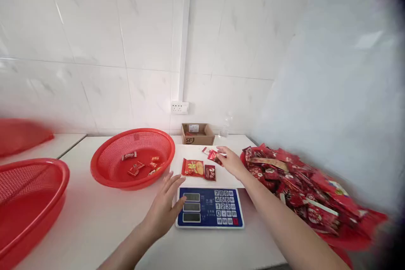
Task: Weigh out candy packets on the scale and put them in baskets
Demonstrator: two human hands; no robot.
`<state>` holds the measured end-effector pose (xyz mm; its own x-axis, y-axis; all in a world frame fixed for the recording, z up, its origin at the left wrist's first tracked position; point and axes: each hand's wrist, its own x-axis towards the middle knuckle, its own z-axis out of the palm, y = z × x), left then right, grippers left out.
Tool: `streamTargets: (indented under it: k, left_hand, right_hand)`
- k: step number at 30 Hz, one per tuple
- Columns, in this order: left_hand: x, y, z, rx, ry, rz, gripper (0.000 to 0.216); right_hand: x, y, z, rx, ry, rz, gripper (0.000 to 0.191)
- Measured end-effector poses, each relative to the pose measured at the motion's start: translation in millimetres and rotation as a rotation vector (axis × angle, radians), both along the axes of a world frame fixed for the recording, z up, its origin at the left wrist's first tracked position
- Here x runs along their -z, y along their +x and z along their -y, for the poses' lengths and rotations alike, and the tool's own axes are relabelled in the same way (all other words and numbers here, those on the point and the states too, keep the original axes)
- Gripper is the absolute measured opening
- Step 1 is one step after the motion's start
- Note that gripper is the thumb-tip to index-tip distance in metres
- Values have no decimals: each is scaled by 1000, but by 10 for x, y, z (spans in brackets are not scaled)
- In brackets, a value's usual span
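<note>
My right hand (231, 161) reaches over the white platform of a digital weighing scale (205, 209), its fingers closed on a small red snack packet (214, 156). A pale packet (206, 150) lies just beside those fingers. On the same platform rest a larger red and yellow snack packet (193, 168) and a small dark red packet (210, 172). My left hand (166, 200) is open with fingers spread, at the left edge of the scale's blue keypad panel. It holds nothing.
At left stands a red plastic basket (104, 168) with several wrapped sweets; another red basket (61, 185) is nearer. Red packets (297, 181) heap up on the right. Behind the scale are a cardboard box (199, 140), a clear plastic bottle (225, 126) and a wall socket (180, 107).
</note>
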<state>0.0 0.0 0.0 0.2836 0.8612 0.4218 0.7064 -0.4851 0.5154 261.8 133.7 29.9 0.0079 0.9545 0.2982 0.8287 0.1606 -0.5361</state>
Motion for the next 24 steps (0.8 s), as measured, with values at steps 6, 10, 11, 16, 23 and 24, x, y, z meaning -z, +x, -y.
streamTargets:
  k: [6,10,11,16,23,24]
  left_hand:
    - [15,-23,25,25,32,-18,35]
    - [26,-83,37,16,59,-29,34]
    - [28,-104,35,10,60,-29,33]
    - [30,-165,13,-19,57,-16,32]
    - [38,-118,35,28,54,-42,34]
    - [36,-122,42,29,59,-42,34]
  right_hand:
    - [90,-63,-295,128,0,-1,39]
    - [156,-126,-376,102,-36,-13,35]
    - [154,-154,-374,68,-38,-15,33]
    - [75,-273,-265,-38,-10,-37,32]
    - [68,-147,-21,-84,-68,2,28]
    - [72,-106,40,-88,-75,12,29]
